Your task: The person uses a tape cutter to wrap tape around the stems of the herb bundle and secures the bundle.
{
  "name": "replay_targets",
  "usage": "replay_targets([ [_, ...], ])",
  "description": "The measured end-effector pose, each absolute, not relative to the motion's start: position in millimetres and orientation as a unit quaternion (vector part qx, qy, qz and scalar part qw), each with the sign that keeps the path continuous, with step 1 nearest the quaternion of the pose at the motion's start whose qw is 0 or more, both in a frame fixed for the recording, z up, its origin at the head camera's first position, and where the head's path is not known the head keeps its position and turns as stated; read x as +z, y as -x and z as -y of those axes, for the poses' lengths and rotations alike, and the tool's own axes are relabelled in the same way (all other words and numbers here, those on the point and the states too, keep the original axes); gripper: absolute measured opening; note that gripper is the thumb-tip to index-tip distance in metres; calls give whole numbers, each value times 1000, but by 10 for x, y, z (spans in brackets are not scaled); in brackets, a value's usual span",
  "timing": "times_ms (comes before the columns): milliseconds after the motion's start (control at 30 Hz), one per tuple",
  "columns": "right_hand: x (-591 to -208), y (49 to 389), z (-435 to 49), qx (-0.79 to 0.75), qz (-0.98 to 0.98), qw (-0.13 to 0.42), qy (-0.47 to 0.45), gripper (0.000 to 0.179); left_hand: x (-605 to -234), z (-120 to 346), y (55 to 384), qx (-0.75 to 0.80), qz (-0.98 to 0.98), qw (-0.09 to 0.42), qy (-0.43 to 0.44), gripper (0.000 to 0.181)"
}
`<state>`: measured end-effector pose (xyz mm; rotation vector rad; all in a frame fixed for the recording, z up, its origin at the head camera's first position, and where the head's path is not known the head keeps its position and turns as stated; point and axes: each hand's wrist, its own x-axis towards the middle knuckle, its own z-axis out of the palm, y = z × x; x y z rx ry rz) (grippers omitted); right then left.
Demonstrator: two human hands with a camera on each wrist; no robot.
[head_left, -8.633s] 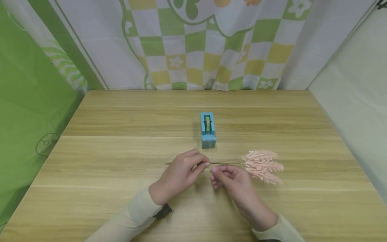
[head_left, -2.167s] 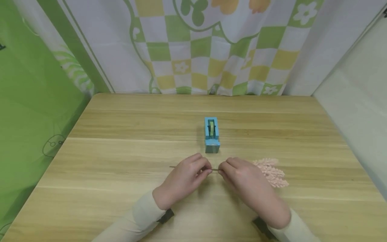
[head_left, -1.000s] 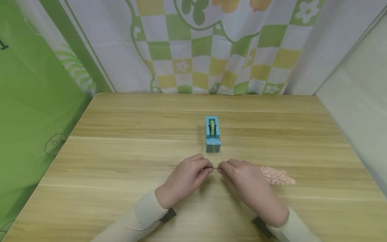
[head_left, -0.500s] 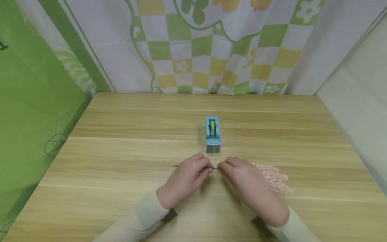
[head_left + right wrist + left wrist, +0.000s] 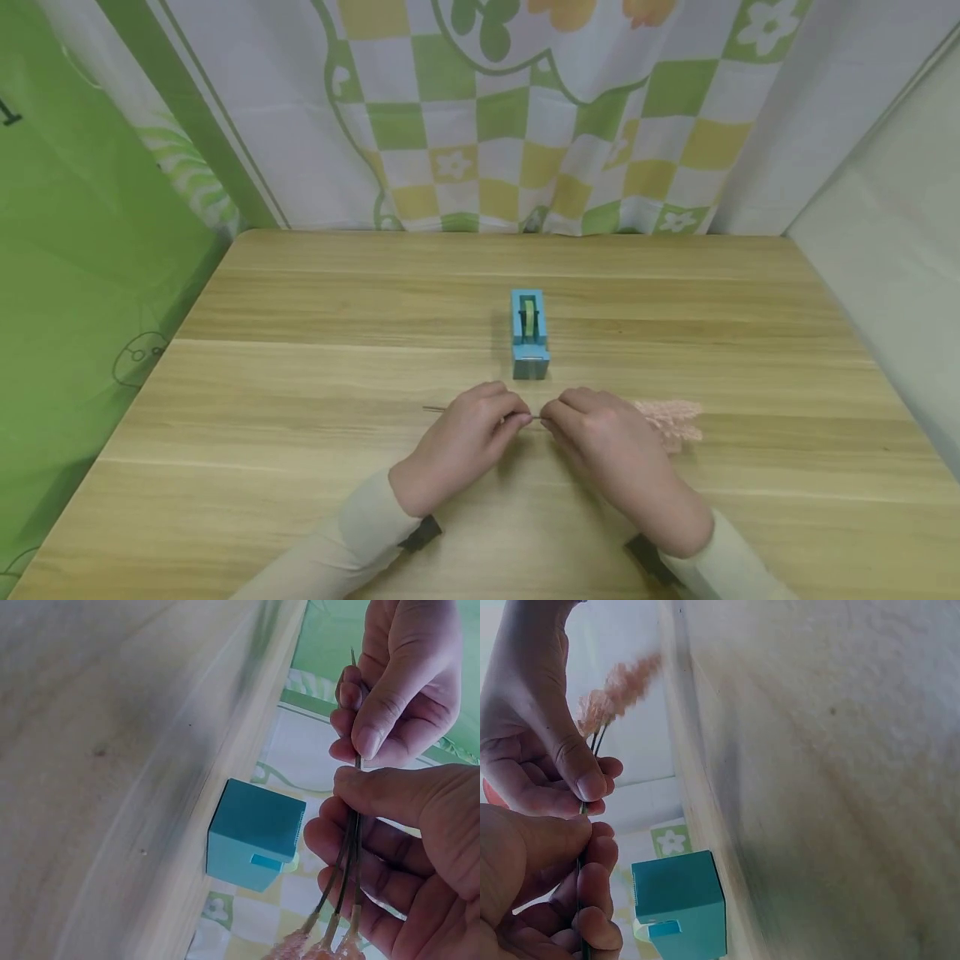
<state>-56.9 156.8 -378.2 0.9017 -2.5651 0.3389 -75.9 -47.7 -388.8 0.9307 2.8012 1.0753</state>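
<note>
Because the two pinches sit so close together, I watch the fingertips first. On the right hand (image 5: 615,458), thumb and forefinger pinch the thin stems (image 5: 352,819), with the other fingers bent behind them. The left hand (image 5: 468,437) pinches the same bunch just beside that, its remaining fingers curled along the tail ends, which poke out past its far side. To work the bunch well, I'd want both pinches firm but light and in one straight line, so the stems lie flush without kinking. On my head feed a faint line runs just below the bunch between the hands; I cannot tell whether it is a stray stem or a shadow, so I'd check that before trusting the grip.

Beyond the right fingers, the stems fan apart to at least three pink flower heads (image 5: 670,421). That spread looks springy, and I'd judge that letting it twist could loosen the bunch.

Farther out, a blue tape dispenser (image 5: 531,353) stands upright, untouched, near the fingertips on the wooden table (image 5: 300,392). A checked curtain (image 5: 502,112) hangs behind.
</note>
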Motion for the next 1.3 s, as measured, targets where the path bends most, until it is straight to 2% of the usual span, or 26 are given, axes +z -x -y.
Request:
replay_targets([
  [533, -3734, 571, -1540, 94, 927, 188, -310, 10, -3931, 461, 773, 348, -888, -38, -297, 4],
  [967, -3765, 604, -1543, 119, 926, 192, -302, 9, -3913, 455, 772, 340, -898, -21, -280, 10],
  [1300, -3776, 604, -1535, 118, 929, 171, -306, 8, -3936, 453, 772, 354, -893, -29, -276, 6],
])
